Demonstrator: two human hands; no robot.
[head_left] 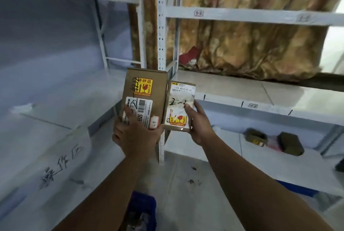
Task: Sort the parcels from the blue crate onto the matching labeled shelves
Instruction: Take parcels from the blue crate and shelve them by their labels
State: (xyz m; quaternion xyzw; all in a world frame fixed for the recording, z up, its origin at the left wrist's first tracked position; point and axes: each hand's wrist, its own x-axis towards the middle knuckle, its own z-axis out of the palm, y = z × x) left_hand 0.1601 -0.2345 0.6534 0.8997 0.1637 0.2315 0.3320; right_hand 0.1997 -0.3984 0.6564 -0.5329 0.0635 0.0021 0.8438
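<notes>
My left hand point(135, 133) holds up a large brown cardboard parcel point(147, 84) with a yellow fragile sticker and a white shipping label. Right beside it, my right hand point(198, 124) grips a smaller brown parcel point(181, 94) bearing a white label and handwritten marks. Both parcels face me in front of the white shelf upright point(161, 44). The blue crate point(144, 210) sits on the floor between my forearms, partly hidden. Small paper labels point(198, 13) mark the shelf edges.
White metal shelves stand left and right. Two dark parcels point(273, 142) lie on the lower right shelf point(279, 171). A golden curtain point(251, 44) hangs behind the right shelves. A handwritten paper sign point(63, 158) sits on the left shelf.
</notes>
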